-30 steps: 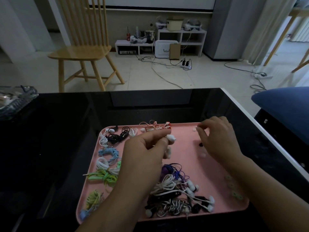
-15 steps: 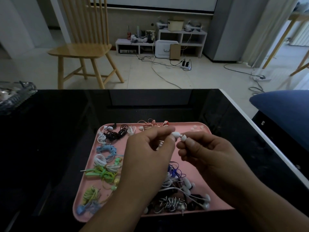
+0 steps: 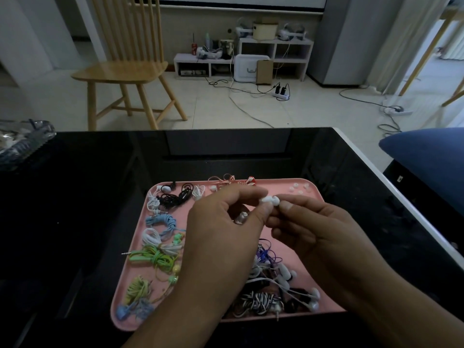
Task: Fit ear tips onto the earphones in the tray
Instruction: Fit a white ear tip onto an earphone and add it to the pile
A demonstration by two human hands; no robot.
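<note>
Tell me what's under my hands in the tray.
Under the left hand and right hand, the pink tray shows tangled white, purple and striped earphones; the hands cover the rest.

Home living room. Pale wooden spindle-back chair (image 3: 123,69) upper left on a light tiled floor (image 3: 313,106). Low white open shelf unit (image 3: 273,54) against the far wall at top centre, cluttered with small gadgets. White power strip (image 3: 281,94) with trailing cables on the floor. Glossy black table (image 3: 226,151) in the foreground, blue cushion (image 3: 426,159) at right edge.
</note>
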